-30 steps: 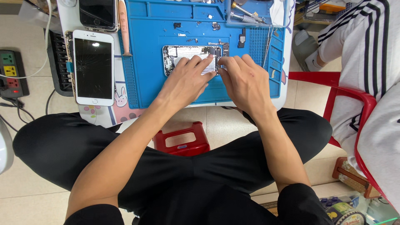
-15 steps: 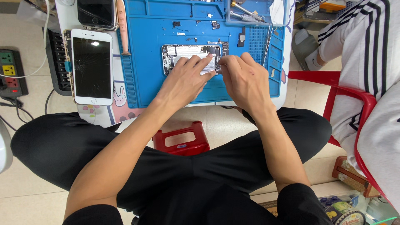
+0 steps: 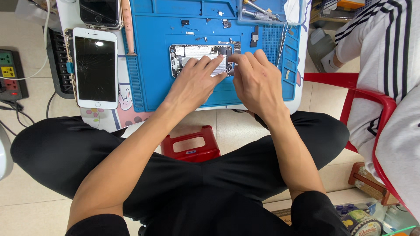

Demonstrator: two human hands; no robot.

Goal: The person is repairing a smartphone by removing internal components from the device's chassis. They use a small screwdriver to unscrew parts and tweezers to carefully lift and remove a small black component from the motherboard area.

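An opened phone body [image 3: 189,56] with its insides showing lies on a blue work mat [image 3: 153,65]. My left hand [image 3: 194,81] rests flat over the lower half of the phone, its fingers pressing on the white part inside. My right hand [image 3: 256,81] is at the phone's right end, thumb and forefinger pinched together at something small there; what is pinched is too small to tell. A few tiny screws and black parts [image 3: 253,37] lie on the mat above the phone.
A white phone with a cracked screen [image 3: 95,67] lies left of the mat, and another dark phone [image 3: 99,12] above it. A tray of metal tools [image 3: 262,11] sits top right. A power strip [image 3: 11,74] is on the floor left. A red stool [image 3: 190,144] stands below. A seated person in striped clothing [image 3: 385,57] is at right.
Both hands stay on the opened phone with only slight finger shifts. The view has drifted a little, so the table sits slightly lower in frame.
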